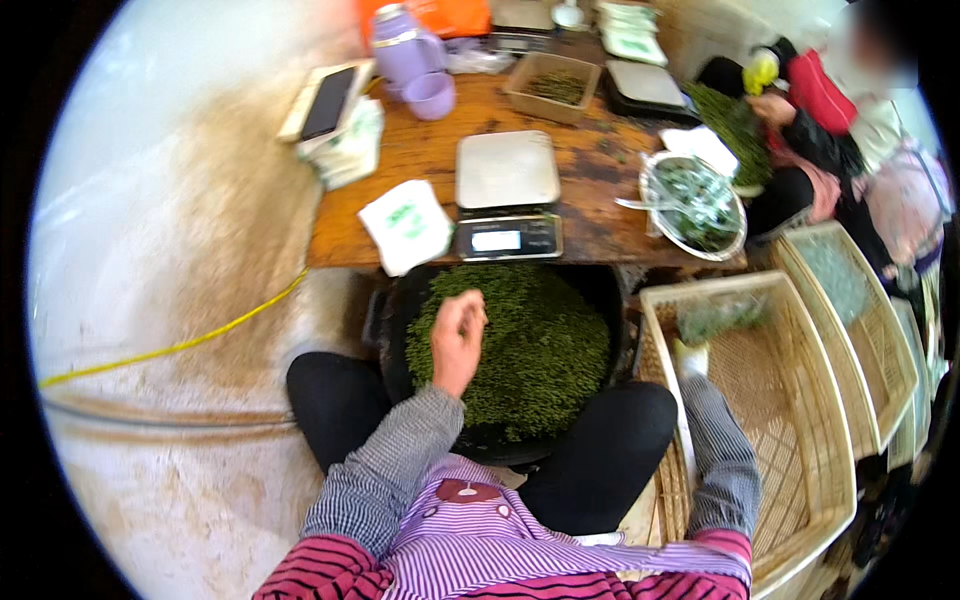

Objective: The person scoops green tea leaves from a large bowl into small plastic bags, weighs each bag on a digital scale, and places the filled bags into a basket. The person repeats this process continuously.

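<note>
My left hand [459, 337] hovers over a black tub [394, 330] heaped with small green leaves [536, 345]. Its fingers are curled, and whether anything is inside them is hidden. On my right, a pale-gloved right hand [691, 358] reaches into a long beige plastic crate [780, 420]. It is at the near left end of a clear plastic bag [724, 313] with green leaves inside, and seems to grip it; blur softens the contact. Beyond the tub, a digital scale [508, 169] with a bare metal plate and lit display stands at the table's near edge.
The wooden table [592, 225] bears white printed packets [407, 225], a phone [328, 103], a purple flask [405, 49] and a basket of plastic bags [694, 202]. More crates [855, 337] stand right. A co-worker's hand [772, 111] is beside green leaves. A yellow cord [187, 343] runs left.
</note>
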{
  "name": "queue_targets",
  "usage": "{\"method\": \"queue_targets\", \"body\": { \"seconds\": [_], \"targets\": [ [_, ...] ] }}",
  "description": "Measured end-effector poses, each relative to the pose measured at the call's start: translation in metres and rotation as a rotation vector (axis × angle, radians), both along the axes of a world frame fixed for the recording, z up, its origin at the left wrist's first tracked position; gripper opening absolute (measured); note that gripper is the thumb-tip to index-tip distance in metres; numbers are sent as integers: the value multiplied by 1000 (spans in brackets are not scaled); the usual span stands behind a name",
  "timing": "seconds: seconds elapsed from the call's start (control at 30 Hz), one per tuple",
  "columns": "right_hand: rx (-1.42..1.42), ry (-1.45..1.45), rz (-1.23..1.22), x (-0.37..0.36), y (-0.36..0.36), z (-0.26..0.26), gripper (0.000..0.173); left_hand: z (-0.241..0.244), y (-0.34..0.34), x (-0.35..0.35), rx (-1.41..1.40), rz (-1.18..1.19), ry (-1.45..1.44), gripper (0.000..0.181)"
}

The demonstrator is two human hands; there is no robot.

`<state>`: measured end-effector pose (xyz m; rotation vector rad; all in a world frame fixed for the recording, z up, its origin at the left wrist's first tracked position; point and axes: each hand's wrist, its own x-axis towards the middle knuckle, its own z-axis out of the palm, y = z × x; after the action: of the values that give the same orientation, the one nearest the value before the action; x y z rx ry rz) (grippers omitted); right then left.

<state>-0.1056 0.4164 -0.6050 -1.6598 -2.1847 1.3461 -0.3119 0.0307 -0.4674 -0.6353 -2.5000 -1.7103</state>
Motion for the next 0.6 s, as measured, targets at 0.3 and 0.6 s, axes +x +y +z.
{"method": "queue_targets", "body": {
  "seconds": [0.3, 0.6],
  "targets": [
    [-8, 336, 57, 7, -17, 92, 45, 34, -25, -116, -746, 61, 514, 18],
    [28, 645, 559, -79, -215, 216, 34, 78, -49, -76, -401, 69, 231, 18]
  ]
}}
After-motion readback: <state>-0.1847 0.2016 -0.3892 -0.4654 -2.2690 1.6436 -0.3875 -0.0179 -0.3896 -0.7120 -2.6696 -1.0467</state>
